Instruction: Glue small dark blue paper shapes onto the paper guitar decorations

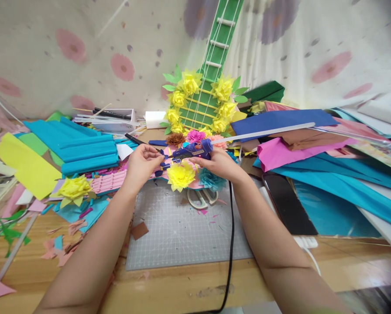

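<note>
My right hand (220,163) is wrapped round a blue hot glue gun (193,150), whose nozzle points left. A long white glue stick (264,132) sticks out of its back, and a black cord (231,244) hangs down. My left hand (143,165) pinches a small dark blue piece (163,153) close to the nozzle. Beneath both hands lies a pink paper guitar (108,182) with a ridged neck, partly hidden by them. On its body sit a yellow paper flower (181,175), a teal paper flower (211,179) and a magenta paper flower (196,136).
White-handled scissors (198,200) poke out from under the guitar onto a grey cutting mat (189,244). Behind stands a green paper guitar (211,61) with yellow roses. Blue crepe paper (84,148) lies left; a phone (289,203) and more coloured paper (300,148) lie right.
</note>
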A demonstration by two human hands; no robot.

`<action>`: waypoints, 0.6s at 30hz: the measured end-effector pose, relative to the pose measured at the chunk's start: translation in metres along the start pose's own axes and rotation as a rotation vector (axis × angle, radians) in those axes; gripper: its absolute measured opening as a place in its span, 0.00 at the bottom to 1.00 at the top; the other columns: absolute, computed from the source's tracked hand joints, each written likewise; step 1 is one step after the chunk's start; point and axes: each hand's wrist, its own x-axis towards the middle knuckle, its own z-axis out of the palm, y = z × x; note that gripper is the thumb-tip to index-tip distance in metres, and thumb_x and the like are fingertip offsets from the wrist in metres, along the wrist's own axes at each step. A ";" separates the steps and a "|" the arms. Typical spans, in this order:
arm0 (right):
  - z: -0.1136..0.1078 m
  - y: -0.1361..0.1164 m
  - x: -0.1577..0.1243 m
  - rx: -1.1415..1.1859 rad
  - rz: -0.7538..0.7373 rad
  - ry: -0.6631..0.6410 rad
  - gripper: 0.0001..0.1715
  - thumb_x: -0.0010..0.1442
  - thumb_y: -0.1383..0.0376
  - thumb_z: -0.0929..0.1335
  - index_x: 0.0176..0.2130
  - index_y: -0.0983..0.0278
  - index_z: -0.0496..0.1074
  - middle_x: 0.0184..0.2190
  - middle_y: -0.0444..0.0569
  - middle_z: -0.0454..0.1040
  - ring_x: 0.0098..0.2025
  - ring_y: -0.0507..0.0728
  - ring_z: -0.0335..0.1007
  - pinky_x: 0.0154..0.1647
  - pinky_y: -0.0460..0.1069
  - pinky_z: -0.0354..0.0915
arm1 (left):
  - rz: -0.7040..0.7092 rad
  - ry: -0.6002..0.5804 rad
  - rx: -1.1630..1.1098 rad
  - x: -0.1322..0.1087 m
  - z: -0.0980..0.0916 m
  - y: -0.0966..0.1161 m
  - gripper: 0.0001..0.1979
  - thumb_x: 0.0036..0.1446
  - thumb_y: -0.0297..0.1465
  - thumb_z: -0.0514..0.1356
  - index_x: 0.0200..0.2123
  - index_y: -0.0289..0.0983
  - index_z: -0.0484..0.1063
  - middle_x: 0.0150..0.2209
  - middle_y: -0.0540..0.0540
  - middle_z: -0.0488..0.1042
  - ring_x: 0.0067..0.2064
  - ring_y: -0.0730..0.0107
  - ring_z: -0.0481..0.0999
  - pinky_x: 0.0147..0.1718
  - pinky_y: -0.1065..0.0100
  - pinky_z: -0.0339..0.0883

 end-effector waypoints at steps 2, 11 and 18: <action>0.000 0.001 0.000 -0.004 0.006 -0.004 0.18 0.59 0.56 0.70 0.47 0.61 0.78 0.45 0.49 0.79 0.48 0.60 0.75 0.52 0.54 0.66 | -0.007 -0.004 -0.008 0.000 0.000 0.000 0.16 0.35 0.28 0.68 0.28 0.38 0.65 0.23 0.53 0.73 0.26 0.72 0.74 0.26 0.70 0.68; -0.001 -0.001 -0.001 -0.001 0.011 -0.024 0.18 0.59 0.56 0.70 0.46 0.61 0.77 0.44 0.49 0.80 0.47 0.60 0.75 0.51 0.54 0.67 | 0.048 -0.032 0.001 -0.001 -0.002 -0.001 0.13 0.36 0.29 0.68 0.26 0.37 0.67 0.24 0.53 0.72 0.27 0.74 0.71 0.27 0.71 0.66; -0.009 0.003 -0.002 0.058 0.033 0.032 0.20 0.57 0.51 0.70 0.43 0.62 0.77 0.40 0.49 0.80 0.44 0.59 0.74 0.46 0.52 0.68 | 0.045 -0.069 -0.063 0.001 -0.004 0.002 0.08 0.36 0.28 0.65 0.23 0.37 0.69 0.23 0.53 0.72 0.27 0.75 0.71 0.29 0.72 0.65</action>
